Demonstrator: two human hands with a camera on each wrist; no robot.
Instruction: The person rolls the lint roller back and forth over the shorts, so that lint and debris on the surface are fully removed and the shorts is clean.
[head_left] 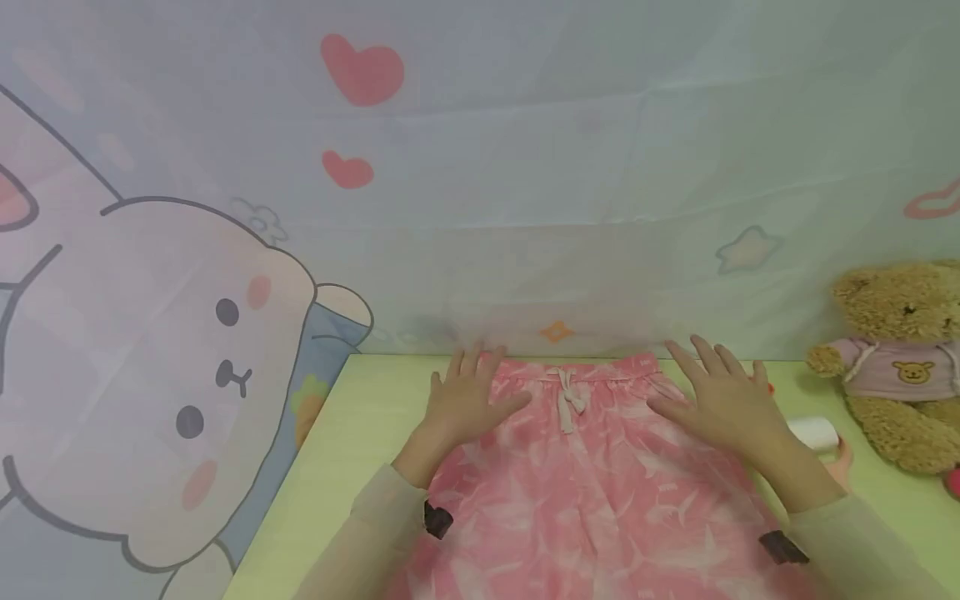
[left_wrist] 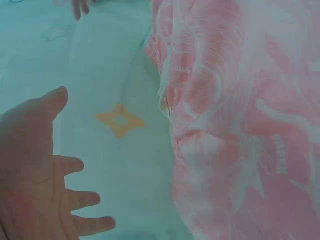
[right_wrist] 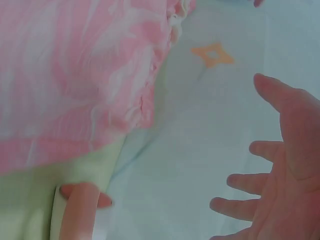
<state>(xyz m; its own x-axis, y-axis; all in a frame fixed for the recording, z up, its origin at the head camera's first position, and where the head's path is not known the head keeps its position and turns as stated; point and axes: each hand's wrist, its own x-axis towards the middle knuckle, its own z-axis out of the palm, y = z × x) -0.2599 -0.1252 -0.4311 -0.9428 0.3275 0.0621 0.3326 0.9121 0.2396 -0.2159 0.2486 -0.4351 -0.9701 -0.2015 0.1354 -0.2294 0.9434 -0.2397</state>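
Observation:
Pink patterned drawstring shorts or pants lie spread on the pale yellow table, the waistband toward the back edge and a whitish drawstring tied at its middle. Over the waistband's left end is my left hand, fingers spread and straight. My right hand is spread likewise near the right end. In the left wrist view the left hand holds nothing and appears apart from the cloth. The right wrist view shows the right hand in the same way. The garment's lower end is out of frame.
A teddy bear in a pink top sits at the right. Near the right forearm lie a white roll and a pink handle-like loop. A printed cloth backdrop with a cartoon rabbit hangs behind the table.

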